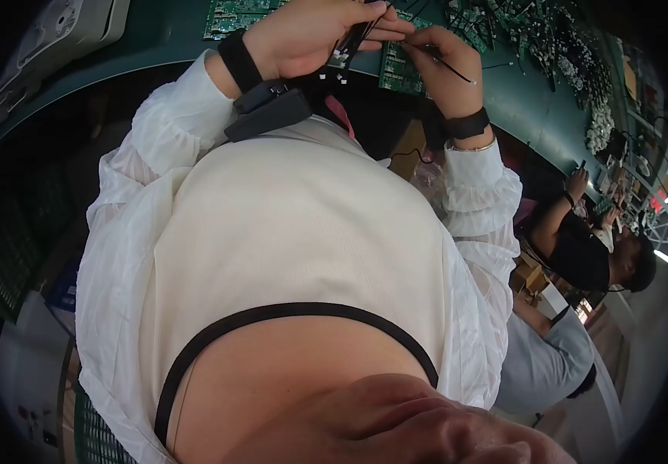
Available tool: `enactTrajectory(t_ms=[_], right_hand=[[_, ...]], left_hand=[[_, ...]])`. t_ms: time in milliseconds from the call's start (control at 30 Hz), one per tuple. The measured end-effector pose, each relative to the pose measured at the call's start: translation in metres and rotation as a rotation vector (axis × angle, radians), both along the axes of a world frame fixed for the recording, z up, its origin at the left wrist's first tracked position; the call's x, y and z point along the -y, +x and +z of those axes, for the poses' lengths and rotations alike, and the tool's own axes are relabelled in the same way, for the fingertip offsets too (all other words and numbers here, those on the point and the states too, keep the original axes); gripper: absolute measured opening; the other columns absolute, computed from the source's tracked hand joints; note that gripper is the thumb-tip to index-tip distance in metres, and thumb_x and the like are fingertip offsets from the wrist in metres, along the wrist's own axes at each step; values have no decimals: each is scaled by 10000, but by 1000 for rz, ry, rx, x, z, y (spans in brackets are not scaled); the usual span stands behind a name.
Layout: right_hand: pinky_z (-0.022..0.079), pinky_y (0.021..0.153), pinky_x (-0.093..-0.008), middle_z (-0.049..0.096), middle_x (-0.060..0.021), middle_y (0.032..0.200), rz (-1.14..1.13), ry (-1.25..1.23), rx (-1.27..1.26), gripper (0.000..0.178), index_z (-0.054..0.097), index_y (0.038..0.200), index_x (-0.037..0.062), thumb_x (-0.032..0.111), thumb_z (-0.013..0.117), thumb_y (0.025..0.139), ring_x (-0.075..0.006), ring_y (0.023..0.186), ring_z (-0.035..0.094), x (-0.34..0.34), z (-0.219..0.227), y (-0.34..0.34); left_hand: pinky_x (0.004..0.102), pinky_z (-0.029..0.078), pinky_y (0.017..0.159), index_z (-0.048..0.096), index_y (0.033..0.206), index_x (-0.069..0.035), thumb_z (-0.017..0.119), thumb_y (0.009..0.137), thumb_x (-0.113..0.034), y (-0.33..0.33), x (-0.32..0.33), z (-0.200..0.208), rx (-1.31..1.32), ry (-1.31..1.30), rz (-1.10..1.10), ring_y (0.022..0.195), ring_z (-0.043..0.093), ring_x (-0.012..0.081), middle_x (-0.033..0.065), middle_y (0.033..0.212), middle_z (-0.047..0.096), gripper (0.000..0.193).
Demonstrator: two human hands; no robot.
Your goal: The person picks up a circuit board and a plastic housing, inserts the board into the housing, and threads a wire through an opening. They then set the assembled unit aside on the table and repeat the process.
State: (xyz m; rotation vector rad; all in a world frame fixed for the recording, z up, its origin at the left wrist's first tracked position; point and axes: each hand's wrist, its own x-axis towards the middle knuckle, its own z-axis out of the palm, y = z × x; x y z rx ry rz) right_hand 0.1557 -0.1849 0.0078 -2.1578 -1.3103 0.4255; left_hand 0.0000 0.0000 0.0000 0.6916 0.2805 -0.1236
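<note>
At the top of the head view, my left hand is closed around a bundle of thin black cables with small white connectors hanging below the palm. Just to its right, my right hand pinches a single black cable, whose pale tip points down and right. The fingertips of both hands nearly meet. Beneath and between them lies a green circuit board, partly covered by the hands. Black bands circle both wrists, and a dark box-shaped device sits at the left one.
More green circuit boards lie on the green table at the far left. A heap of black cables with white connectors spreads over its right side. A pale machine stands at left. Two people are to the right.
</note>
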Motion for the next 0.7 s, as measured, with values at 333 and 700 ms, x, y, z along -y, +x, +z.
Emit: enactTrajectory(t_ms=[333,700], right_hand=[[557,699,-322,716,-121,885,231,10,300,148,718,970,34,-16,739,833,-289,778,705,-10,2,-9],[550,677,-322,716,-119,879,212,-91,182,132,724,940,39,20,776,820,-274,764,708,-28,18,3]], left_hand=[[366,496,1079,526,1297,25,442,1130,-214,-4,6,-23,-30,-118,111,1238,617,244,171,1377,614,304],[374,495,1086,536,1278,14,463,1121,-190,-1,-2,-15,-104,-138,181,1221,623,245,157,1330,628,268]])
